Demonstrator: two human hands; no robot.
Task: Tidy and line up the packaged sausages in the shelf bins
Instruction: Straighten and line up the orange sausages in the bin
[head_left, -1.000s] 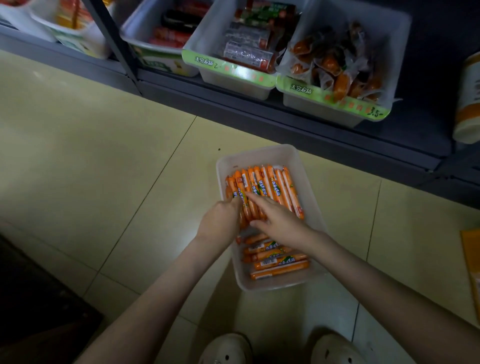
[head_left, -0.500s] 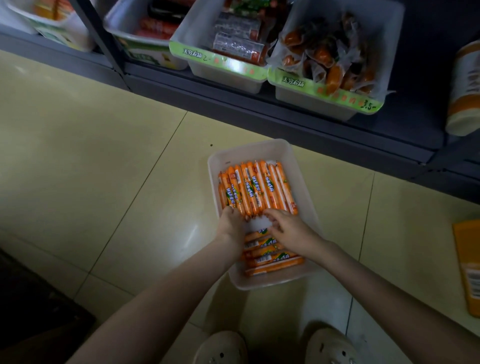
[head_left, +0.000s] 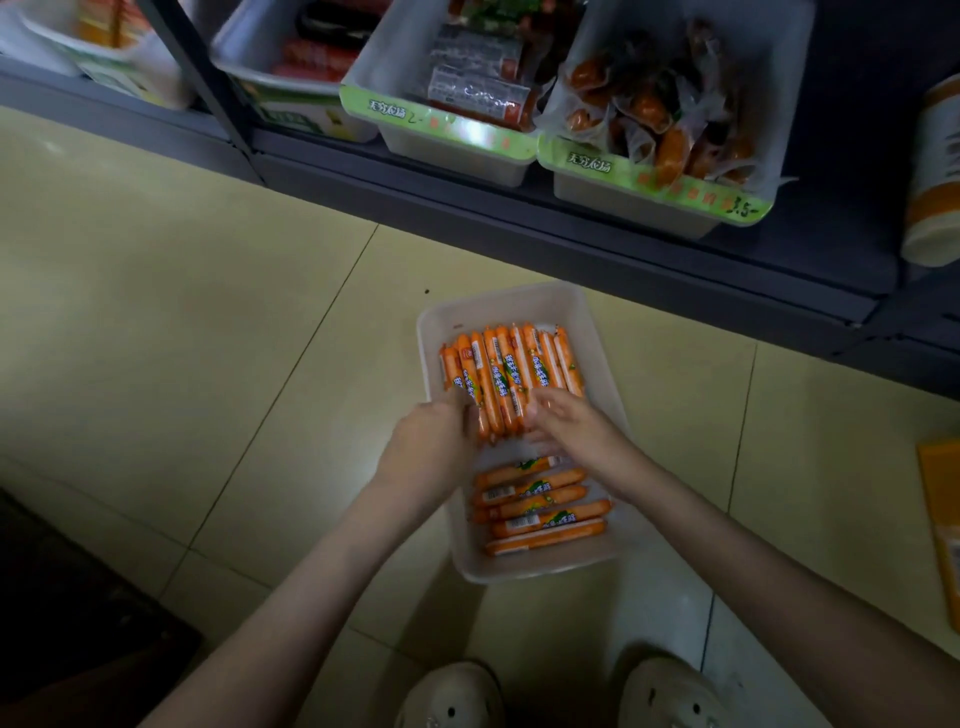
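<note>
**Sausage sticks.** Orange-wrapped sausage sticks (head_left: 511, 371), printed in green and blue with white barcode patches, lie in a white rectangular plastic bin (head_left: 501, 304). The bin stands on the pale yellow tiled floor (head_left: 208, 312), just in front of a dark grey metal shelf (head_left: 519, 228). In the far half of the bin a row of sticks lies lengthwise, side by side, with ends roughly level. In the near half a crosswise group of sticks (head_left: 540, 512) lies slightly fanned. The wrapper print is too small to read.

**Hands.** Both bare forearms reach in from the lower edge.
- The left hand (head_left: 428, 449) sits at the bin's left wall, knuckles up and fingers curled under. Its thumb touches the near ends of the leftmost lengthwise sticks. Whether it grips one cannot be told.
- The right hand (head_left: 582, 434) lies palm down over the near ends of the right-hand sticks. Its fingers are fairly straight, close together and blurred at the tips, resting on the sticks and not pinching.

**Surroundings.**
- On the shelf, a white shelf bin of red and dark flat packs (head_left: 467, 156) stands beside a white shelf bin of clear-wrapped brown sausages (head_left: 623, 200).
- Each has a green front strip with Chinese characters, and the right strip is hand-marked "3.5-".
- A white-and-orange cylindrical tub (head_left: 935, 171) stands further right on the shelf.
- An orange flat pack (head_left: 943, 525) lies on the floor at the right edge.
- Pale perforated clogs (head_left: 452, 696) show at the bottom.
</note>
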